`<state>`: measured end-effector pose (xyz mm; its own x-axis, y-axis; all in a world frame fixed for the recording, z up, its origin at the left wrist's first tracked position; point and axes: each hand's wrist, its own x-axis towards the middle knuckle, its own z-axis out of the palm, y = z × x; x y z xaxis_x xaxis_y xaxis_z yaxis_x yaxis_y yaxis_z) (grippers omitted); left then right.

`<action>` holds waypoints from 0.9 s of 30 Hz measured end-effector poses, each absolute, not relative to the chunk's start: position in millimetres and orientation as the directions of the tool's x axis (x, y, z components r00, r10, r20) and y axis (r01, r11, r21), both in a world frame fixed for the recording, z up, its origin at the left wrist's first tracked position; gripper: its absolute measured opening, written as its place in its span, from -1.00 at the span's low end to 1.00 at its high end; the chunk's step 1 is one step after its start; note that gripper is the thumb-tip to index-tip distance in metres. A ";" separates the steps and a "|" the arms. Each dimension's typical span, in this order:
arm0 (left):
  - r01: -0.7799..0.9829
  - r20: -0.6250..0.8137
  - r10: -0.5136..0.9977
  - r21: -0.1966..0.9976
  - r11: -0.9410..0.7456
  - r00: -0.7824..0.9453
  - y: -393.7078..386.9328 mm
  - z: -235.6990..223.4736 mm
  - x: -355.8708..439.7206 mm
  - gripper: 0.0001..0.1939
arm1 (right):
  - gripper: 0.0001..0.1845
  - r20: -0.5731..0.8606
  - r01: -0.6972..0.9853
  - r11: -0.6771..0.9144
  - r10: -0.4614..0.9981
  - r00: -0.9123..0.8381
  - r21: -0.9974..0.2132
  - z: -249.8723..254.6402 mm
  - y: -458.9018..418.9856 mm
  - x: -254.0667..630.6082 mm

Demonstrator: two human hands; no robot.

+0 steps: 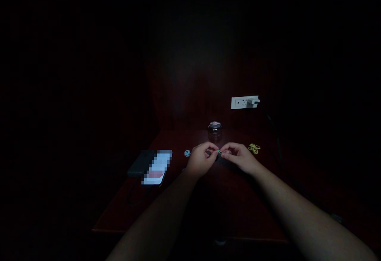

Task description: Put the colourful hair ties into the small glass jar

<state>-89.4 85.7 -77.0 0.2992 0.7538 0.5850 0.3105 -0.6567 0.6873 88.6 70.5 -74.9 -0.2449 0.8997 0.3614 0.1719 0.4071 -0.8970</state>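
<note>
My left hand (203,158) and my right hand (239,157) meet over the middle of the dark red table, fingertips almost touching. Between them is a small green rubber band (219,151), pinched by thumb and fingers from both sides. Much of the band is hidden by the fingertips. Left of my left hand lies a small pile of blue rubber bands (187,153). A loose pile of yellow rubber bands (254,148) lies beyond my right hand, to its right. Behind both hands stands a clear jar (214,130) with a patterned lid.
On the left of the table (119,217), a phone with a lit, blurred screen (157,169) lies beside a dark flat box-like object (139,164). A wall socket (244,102) with a plug in it sits at the back right. A dark cable (278,142) hangs there. The surroundings are very dark.
</note>
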 end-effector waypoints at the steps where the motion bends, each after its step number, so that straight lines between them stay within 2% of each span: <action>1: 0.315 0.587 0.753 0.684 -0.658 0.298 85.7 -77.0 -89.5 -0.87 | -0.65 0.368 0.184 0.414 0.899 -0.238 -0.892 -75.0 70.5 88.4; 11: 0.260 0.541 0.769 0.732 -0.630 0.341 85.6 -80.7 -87.1 -0.85 | -0.65 0.410 0.301 0.455 0.889 -0.202 -0.838 -78.1 72.3 90.1; 18: 0.286 0.531 0.770 0.722 -0.630 0.353 85.5 -79.1 -88.4 -0.88 | -0.66 0.358 0.264 0.421 0.898 -0.255 -0.868 -76.5 67.1 86.6; 23: 0.288 0.525 0.766 0.720 -0.632 0.370 84.3 -78.3 -88.3 -0.85 | -0.67 0.430 0.363 0.488 0.872 -0.233 -0.794 -75.6 67.5 87.1; 27: 0.295 0.540 0.750 0.698 -0.653 0.384 84.2 -78.1 -89.0 -0.85 | -0.67 0.428 0.397 0.483 0.875 -0.225 -0.780 -76.7 70.3 91.7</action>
